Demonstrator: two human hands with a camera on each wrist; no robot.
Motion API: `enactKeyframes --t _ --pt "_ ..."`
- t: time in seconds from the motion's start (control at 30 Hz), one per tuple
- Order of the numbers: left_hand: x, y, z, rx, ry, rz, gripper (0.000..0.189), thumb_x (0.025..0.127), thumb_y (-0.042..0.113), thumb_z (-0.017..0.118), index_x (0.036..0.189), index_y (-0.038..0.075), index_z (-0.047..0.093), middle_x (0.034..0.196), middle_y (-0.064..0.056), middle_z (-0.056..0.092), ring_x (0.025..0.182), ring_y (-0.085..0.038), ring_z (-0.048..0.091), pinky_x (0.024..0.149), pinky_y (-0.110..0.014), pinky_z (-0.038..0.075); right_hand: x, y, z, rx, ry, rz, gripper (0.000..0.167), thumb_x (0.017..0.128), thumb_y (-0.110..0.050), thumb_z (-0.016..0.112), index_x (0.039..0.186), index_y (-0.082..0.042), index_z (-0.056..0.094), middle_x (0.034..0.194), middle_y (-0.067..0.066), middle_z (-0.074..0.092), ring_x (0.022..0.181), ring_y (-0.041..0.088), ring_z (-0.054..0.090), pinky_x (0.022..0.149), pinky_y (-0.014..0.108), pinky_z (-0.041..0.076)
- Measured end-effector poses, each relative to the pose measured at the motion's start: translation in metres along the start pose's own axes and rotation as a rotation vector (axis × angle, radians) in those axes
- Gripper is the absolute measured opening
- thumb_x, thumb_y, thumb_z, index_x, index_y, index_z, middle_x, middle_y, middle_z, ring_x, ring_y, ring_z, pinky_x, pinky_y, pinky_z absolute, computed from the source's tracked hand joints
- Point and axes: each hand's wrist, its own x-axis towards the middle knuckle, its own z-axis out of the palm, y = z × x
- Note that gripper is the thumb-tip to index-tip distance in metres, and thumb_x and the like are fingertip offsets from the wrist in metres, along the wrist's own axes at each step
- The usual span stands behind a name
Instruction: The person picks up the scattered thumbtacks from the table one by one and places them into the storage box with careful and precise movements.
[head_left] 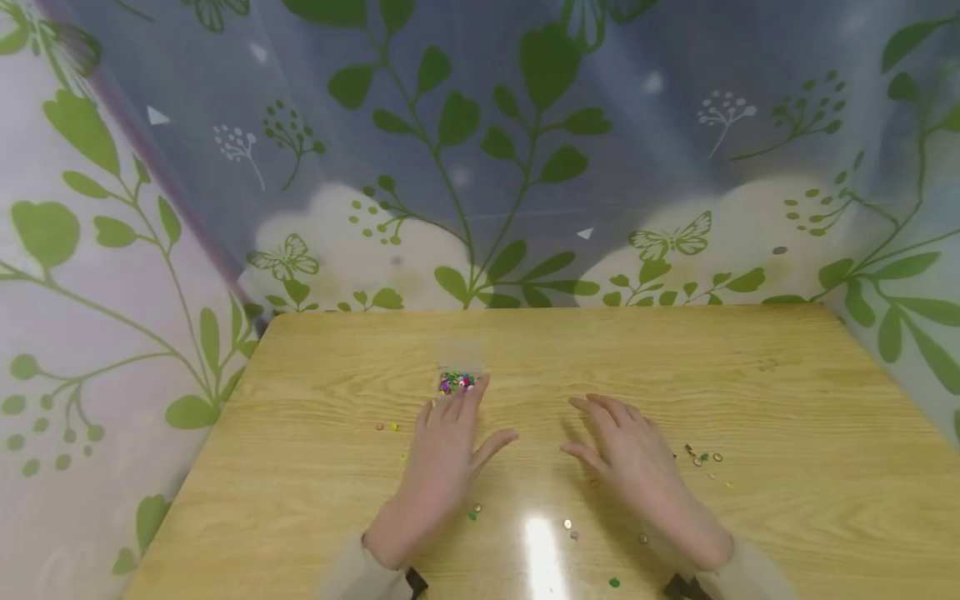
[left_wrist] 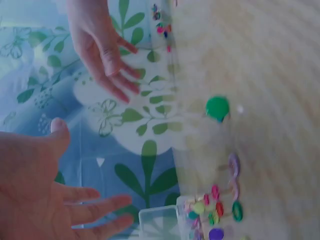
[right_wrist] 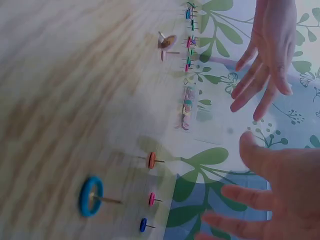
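My left hand (head_left: 442, 462), fingers spread and nearly straight, is above the table, its fingertips overlapping the near edge of a small clear plastic box (head_left: 462, 355) in the head view. Multicoloured thumbtacks (head_left: 454, 383) fill the box, whose clear lid is folded back. To the right, my right hand (head_left: 637, 458) is also held over the table with relaxed fingers and nothing in its grasp. Beneath it, in the right wrist view, a blue thumbtack (right_wrist: 91, 196) and an orange one (right_wrist: 152, 160) lie point up. A green thumbtack (left_wrist: 217, 107) shows in the left wrist view.
Loose thumbtacks lie scattered on the wooden table (head_left: 810, 433): a cluster (head_left: 699, 458) right of the right hand, several between the forearms, a few left of the left hand. Leaf-patterned curtains (head_left: 480, 167) border the table's back and sides.
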Motion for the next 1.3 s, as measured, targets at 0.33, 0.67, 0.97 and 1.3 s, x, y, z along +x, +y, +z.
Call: enactKeyframes --t 0.33,0.67,0.97,1.3 --pt "0.029 -0.035 -0.023 -0.266 0.037 -0.124 0.015 0.098 0.014 0.068 0.112 0.008 0.068 0.088 -0.002 0.075 0.072 -0.016 0.071 0.051 -0.023 0.050 0.037 -0.006 -0.008 0.185 -0.084 0.058 0.015 0.097 -0.031 0.069 0.097 -0.016 0.067 0.081 -0.005 0.069 0.061 0.003 0.056 0.050 0.022 0.044" --pt "0.055 -0.078 -0.020 -0.315 -0.132 -0.274 0.059 0.092 0.019 0.076 0.138 -0.004 0.049 0.124 -0.022 0.063 0.106 -0.035 0.068 0.087 -0.049 0.056 0.098 -0.021 0.013 0.330 -0.218 0.064 0.067 0.090 -0.027 0.078 0.146 -0.005 0.047 0.128 0.017 0.064 0.105 0.033 0.067 0.082 0.046 0.058" --pt "0.069 -0.095 -0.007 -0.420 -0.315 -0.359 0.089 0.084 0.025 0.084 0.154 0.001 0.034 0.150 -0.021 0.048 0.130 -0.040 0.053 0.105 -0.055 0.047 0.129 -0.035 0.043 0.439 -0.346 0.056 0.096 0.082 -0.021 0.085 0.157 -0.007 0.028 0.142 0.024 0.054 0.122 0.041 0.059 0.102 0.057 0.048" --pt "0.075 -0.104 0.003 -0.498 -0.356 -0.385 0.081 0.083 0.016 0.084 0.150 0.002 0.041 0.141 -0.019 0.057 0.129 -0.037 0.056 0.107 -0.051 0.047 0.144 -0.051 0.059 0.526 -0.380 0.154 0.102 0.076 -0.013 0.089 0.158 -0.010 0.028 0.131 0.020 0.061 0.111 0.034 0.064 0.098 0.049 0.052"
